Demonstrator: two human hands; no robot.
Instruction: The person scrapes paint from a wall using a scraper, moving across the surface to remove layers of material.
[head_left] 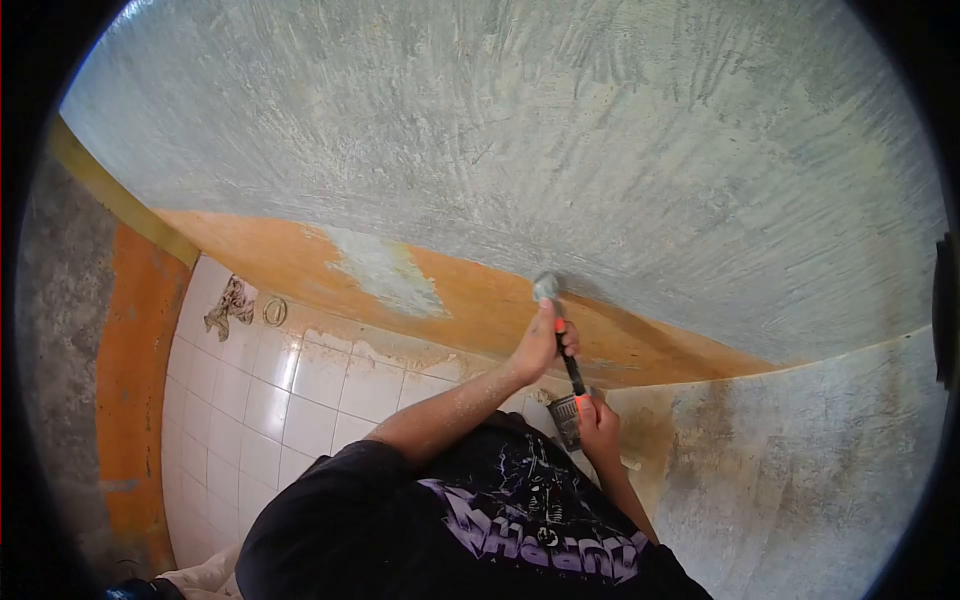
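The left hand [540, 345] is clamped on a scraper [556, 320], its blade pressed to the wall [600, 150] where grey plaster meets orange paint [300, 255]. The right hand [598, 418] grips a second tool [568, 415] (its type is unclear) just below. Pressing too steeply could gouge the plaster; falling flakes might hit the tiles [290, 400].

Just 1 view: a head-worn fisheye, seemingly tilted steeply down, close over the person's shoulder, facing the wall [560, 130].
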